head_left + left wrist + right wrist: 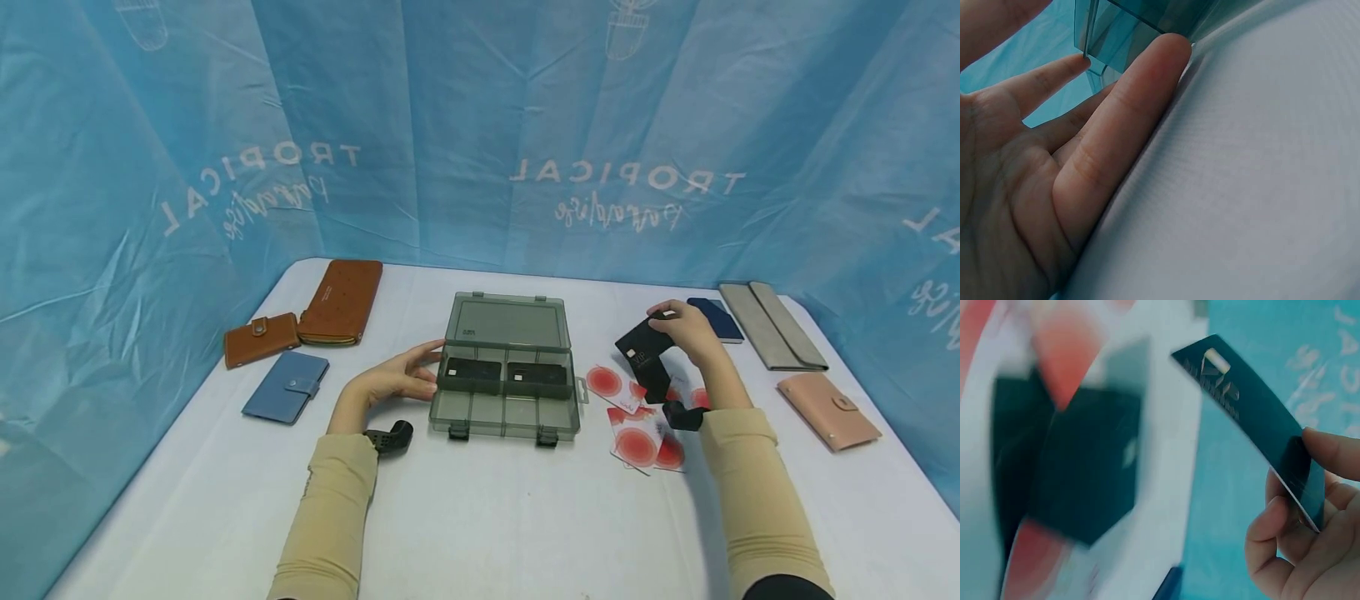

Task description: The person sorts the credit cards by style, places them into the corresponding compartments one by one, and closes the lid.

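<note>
A translucent grey-green plastic box (pixel 487 415) lies with its lid (pixel 512 323) laid back. Black cards (pixel 474 372) sit in its left and right rear compartments. My left hand (pixel 396 375) touches the box's left side with extended fingers; the left wrist view shows fingertips (pixel 1175 50) at its wall (pixel 1125 31). Pinched in my right hand (pixel 692 333) is a black card (pixel 1266 419) with a small light chip mark, raised above the table. Below it, more black cards (pixel 656 382) lie on red-and-white cards (pixel 636 448), to the right of the box.
To the left lie a long brown wallet (pixel 343 302), a small brown wallet (pixel 261 340) and a blue wallet (pixel 285 387). Along the right are a dark blue booklet-like case (pixel 718 321), a grey-beige folding wallet (pixel 772 325) and a pinkish-tan wallet (pixel 825 410). Blue curtains surround the table.
</note>
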Action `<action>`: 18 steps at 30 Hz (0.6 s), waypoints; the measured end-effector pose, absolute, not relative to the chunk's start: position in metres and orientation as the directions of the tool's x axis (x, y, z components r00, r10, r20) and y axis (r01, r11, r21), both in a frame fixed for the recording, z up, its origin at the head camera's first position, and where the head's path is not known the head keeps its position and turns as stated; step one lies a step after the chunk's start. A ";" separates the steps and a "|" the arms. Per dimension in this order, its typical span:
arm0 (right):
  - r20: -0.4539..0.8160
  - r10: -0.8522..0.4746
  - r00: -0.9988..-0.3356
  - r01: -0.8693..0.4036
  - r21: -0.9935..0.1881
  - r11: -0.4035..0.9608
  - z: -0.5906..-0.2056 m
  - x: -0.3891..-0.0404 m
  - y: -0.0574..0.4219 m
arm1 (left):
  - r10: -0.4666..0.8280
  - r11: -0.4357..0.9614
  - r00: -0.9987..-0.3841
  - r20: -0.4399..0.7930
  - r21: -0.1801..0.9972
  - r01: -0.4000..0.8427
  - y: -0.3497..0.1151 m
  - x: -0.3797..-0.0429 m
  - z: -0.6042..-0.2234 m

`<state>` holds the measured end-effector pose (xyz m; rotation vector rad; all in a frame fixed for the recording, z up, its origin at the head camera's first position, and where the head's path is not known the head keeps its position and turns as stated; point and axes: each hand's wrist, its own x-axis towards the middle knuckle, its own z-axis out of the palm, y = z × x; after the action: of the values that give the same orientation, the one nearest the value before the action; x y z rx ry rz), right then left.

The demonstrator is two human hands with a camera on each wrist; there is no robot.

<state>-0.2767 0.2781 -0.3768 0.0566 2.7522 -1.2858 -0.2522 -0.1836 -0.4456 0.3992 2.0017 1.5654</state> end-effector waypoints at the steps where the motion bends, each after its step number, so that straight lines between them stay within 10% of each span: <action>1: -0.107 -0.013 -0.994 0.076 -0.782 0.618 -0.374 -0.276 0.273 | 0.551 0.273 -0.798 -0.244 0.956 -0.104 -0.184 -0.252 -0.446; 18: -0.156 -0.365 -0.918 -0.053 -0.863 0.503 -0.346 -0.268 0.136 | 0.543 0.289 -0.797 -0.265 0.950 -0.118 -0.183 -0.252 -0.445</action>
<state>-0.2681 0.1363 -0.3458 -0.3510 2.4315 -1.3793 -0.2516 -0.1833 -0.4451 0.3780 2.0066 1.5484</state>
